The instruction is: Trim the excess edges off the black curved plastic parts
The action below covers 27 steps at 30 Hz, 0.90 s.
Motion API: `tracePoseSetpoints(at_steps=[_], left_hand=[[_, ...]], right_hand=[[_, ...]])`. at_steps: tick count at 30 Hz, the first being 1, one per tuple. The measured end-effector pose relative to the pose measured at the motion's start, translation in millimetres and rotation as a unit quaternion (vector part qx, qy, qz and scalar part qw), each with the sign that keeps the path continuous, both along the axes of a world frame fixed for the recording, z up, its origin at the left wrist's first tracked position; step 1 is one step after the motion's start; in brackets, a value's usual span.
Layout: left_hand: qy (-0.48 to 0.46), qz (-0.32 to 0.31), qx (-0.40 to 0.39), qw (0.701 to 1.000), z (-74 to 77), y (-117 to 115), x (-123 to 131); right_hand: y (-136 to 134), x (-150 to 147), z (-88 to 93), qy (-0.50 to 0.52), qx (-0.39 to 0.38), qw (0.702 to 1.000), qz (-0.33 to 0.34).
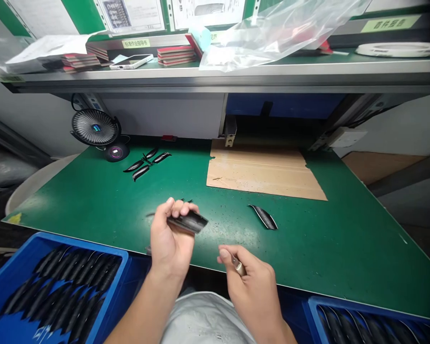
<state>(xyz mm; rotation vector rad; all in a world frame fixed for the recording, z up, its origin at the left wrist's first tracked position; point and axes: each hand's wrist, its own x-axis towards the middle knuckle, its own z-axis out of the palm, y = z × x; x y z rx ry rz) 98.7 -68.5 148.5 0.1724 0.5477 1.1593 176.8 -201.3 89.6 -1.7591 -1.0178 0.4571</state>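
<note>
Here the left hand [170,241] curls around a curved black strip [188,222], while the right hand [249,282] pinches a small metal tool [238,265].

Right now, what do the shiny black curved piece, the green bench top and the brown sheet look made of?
The black curved piece in the left hand is probably glossy plastic, since light shines along it. The green bench top looks like a smooth rubbery mat with a soft sheen. The brown sheet looks like cardboard, with rough cut edges and fold lines.
</note>
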Motion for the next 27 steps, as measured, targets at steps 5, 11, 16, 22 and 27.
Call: tracePoseSetpoints(at_steps=[5,11,16,22,27], left_hand=[[0.003,-0.051,-0.040,0.998,2.7,7,-2],[0.007,-0.081,-0.151,0.985,8.0,-5,7],[0.028,-0.077,-0.166,0.983,13.6,-9,8],[0.072,-0.114,-0.137,0.981,11.9,-24,13],[0.057,-0.049,-0.135,0.988,11.1,-23,13]], right_hand=[[-7,5,1.5,0.076,-0.022,0.997,-0.021],[-5,7,23.8,0.058,0.022,0.998,-0.007],[-5,9,28.8,0.067,0.069,0.995,-0.013],[20,13,50.7,0.103,0.135,0.984,-0.048],[18,24,57.8,0.051,0.127,0.976,-0.167]])
